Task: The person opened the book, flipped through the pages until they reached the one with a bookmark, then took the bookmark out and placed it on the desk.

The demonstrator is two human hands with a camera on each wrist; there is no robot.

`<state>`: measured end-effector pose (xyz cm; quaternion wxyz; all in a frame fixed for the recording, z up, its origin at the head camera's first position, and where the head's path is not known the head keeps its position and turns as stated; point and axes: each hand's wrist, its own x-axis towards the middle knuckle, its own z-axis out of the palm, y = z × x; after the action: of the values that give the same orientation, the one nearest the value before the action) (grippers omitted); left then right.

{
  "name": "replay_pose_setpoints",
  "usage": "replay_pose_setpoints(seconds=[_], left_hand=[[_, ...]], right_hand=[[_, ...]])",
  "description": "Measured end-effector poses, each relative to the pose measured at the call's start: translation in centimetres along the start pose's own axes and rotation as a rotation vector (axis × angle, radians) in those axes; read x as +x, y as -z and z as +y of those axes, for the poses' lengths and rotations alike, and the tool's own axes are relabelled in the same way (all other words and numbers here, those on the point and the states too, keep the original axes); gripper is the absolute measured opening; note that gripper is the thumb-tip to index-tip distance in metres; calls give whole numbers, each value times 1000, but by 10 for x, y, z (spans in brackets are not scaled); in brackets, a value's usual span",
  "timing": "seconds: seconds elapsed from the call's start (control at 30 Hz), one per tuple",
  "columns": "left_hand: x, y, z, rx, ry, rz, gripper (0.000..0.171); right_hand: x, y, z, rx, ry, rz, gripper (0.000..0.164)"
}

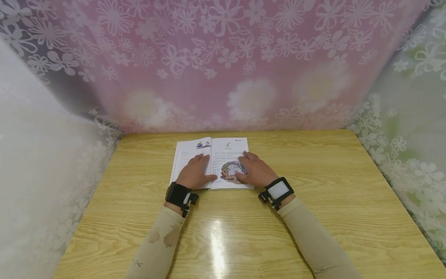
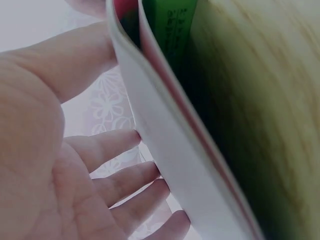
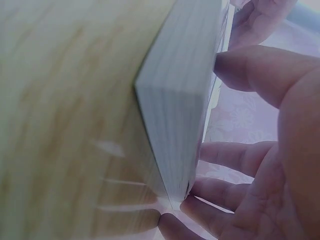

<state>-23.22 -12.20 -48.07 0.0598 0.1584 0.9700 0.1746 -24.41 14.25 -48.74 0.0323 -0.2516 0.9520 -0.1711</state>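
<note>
An open book [image 1: 228,149] lies on the table, with printed text and coloured pictures on its pages. My left hand [image 1: 195,172] rests on the left page, its thumb reaching toward the centre fold. In the left wrist view, the fingers [image 2: 135,200] touch the page fairly straight, and a green printed surface shows under the page edges. My right hand [image 1: 258,170] lies over the right page's outer side, its thumb on the round picture. In the right wrist view, the thick page block [image 3: 172,115] stands beside the fingers [image 3: 220,192], whose tips meet its outer edge.
The wood-grain table [image 1: 313,166] extends around the book on all sides. A pink floral curtain [image 1: 223,69] hangs along the back edge, with pale patterned sheets at both sides. Black wrist straps with devices [image 1: 278,190] sit on both wrists.
</note>
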Motion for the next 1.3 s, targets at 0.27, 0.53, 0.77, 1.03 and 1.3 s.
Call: replay_pose_setpoints(seconds=[0.27,0.53,0.77,1.03,1.3], left_hand=[[0,1,1,29,0,-2,85],[-5,6,4,24,-22,11,71],[-8,9,6,1,-35,18,69],[-7,9,5,5,-43,7,69],[-6,9,4,11,-38,1,69]], right_hand=[[1,-2,0,19,-31,-27,74],[1,-2,2,-2,-14,-34,72],[2,-3,3,-25,-12,-35,73],[1,0,1,-12,-20,-52,74],[1,1,1,-18,-9,-46,72]])
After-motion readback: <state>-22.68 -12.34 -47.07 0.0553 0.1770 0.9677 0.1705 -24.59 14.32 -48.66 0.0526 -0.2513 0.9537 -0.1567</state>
